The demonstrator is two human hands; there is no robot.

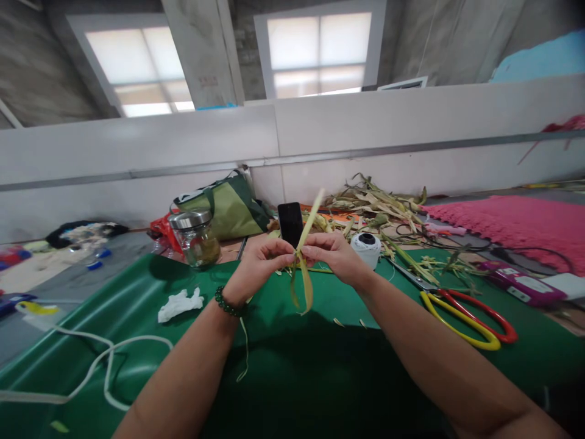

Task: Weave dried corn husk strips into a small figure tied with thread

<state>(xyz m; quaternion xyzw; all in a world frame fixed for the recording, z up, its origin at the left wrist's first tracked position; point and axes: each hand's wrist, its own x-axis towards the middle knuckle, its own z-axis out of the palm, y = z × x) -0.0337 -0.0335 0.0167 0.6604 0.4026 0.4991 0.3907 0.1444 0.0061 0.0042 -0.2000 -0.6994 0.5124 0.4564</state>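
My left hand (262, 265) and my right hand (337, 256) meet above the green mat, both pinching a strip of corn husk (305, 286). One end of the husk points up past my right fingers, while a loop hangs below them. A thin pale thread (247, 353) dangles under my left wrist, which wears a beaded bracelet (226, 303). Behind my hands a black phone (290, 222) stands upright. To the right of my right hand sits a spool of white thread (367, 249).
Scissors with red and yellow handles (468, 317) lie at right, near a purple device (521, 285). A heap of husks (379, 204) rests by the wall. At left are a glass jar (196, 241), a green bag (228, 207), crumpled tissue (180, 305) and a white cord (109, 347).
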